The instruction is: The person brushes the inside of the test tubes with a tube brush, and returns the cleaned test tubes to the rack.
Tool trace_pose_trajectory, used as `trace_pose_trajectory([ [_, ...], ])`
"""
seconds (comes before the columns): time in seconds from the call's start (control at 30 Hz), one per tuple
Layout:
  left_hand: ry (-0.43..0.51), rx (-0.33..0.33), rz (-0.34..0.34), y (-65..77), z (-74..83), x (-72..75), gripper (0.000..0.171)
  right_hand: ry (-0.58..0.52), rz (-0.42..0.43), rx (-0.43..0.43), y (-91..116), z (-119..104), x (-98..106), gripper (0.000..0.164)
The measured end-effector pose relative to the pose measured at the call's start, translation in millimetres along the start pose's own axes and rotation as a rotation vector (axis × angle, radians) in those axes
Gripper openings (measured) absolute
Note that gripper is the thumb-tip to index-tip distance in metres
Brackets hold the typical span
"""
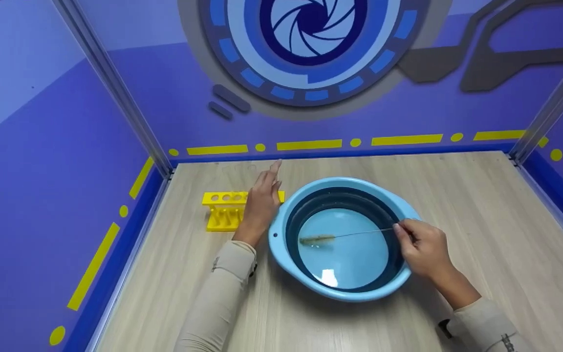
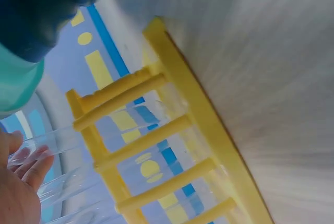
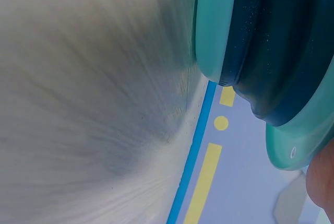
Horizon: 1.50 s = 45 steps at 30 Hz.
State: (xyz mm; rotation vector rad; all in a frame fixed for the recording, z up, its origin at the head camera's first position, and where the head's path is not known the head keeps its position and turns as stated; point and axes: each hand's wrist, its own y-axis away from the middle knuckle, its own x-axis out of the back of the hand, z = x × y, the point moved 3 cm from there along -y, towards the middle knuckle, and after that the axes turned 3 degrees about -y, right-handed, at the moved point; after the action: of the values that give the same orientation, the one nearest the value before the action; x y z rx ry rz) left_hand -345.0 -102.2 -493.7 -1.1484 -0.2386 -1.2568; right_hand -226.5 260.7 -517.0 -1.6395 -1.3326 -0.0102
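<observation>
In the head view my right hand (image 1: 425,247) pinches the thin wire handle of a test tube brush (image 1: 318,239) over the right rim of a blue collapsible basin (image 1: 345,296). The brush's bristled end lies low inside the basin, in the water. Left of the basin, my left hand (image 1: 262,200) is at the right end of a yellow test tube rack (image 1: 220,197), partly covering it. Clear test tubes (image 2: 70,179) stand in the rack in the left wrist view; the fingers (image 2: 39,169) and thumb are around the upper end of the one nearest the basin.
The basin's dark folded wall (image 3: 282,51) fills the upper right of the right wrist view. A wooden table (image 1: 487,220) carries everything, with a printed blue wall (image 1: 311,122) behind and side panels left and right.
</observation>
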Motion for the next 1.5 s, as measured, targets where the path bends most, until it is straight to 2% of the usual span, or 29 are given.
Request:
trace_pose_trajectory([
  [0.27,0.029,0.078,-0.021,-11.1,1.9,5.4,0.061,-0.013,0.022,0.003,-2,0,1,0.019],
  [0.5,0.056,0.132,0.014,-2.8,-1.2,5.3,0.057,-0.01,0.024,-0.005,0,2,-2,0.021],
  [0.57,0.036,0.125,0.034,-1.0,-0.6,6.1,0.059,-0.008,0.029,-0.01,1,2,-2,0.021],
  [0.7,-0.076,0.095,0.081,2.6,2.2,9.0,0.063,-0.015,0.025,-0.013,2,2,-3,0.02],
  [0.77,-0.129,0.089,0.086,4.2,3.7,9.5,0.064,-0.017,0.027,-0.016,2,2,-3,0.019],
  [0.83,-0.143,0.097,0.075,5.2,3.7,8.7,0.064,-0.015,0.028,-0.022,2,2,-3,0.019],
  [1.0,-0.11,0.113,0.066,5.6,2.0,7.0,0.063,-0.011,0.024,-0.057,1,3,-3,0.019],
  [1.2,-0.082,0.097,0.084,2.9,1.0,4.8,0.061,0.022,-0.024,-0.115,-2,2,-4,0.023],
  [1.33,-0.051,0.089,0.08,2.5,0.8,3.5,0.061,0.031,-0.032,-0.185,-4,2,-3,0.025],
  [1.5,-0.015,0.11,0.095,4.4,0.6,3.4,0.059,0.083,-0.04,-0.251,-8,1,-5,0.029],
])
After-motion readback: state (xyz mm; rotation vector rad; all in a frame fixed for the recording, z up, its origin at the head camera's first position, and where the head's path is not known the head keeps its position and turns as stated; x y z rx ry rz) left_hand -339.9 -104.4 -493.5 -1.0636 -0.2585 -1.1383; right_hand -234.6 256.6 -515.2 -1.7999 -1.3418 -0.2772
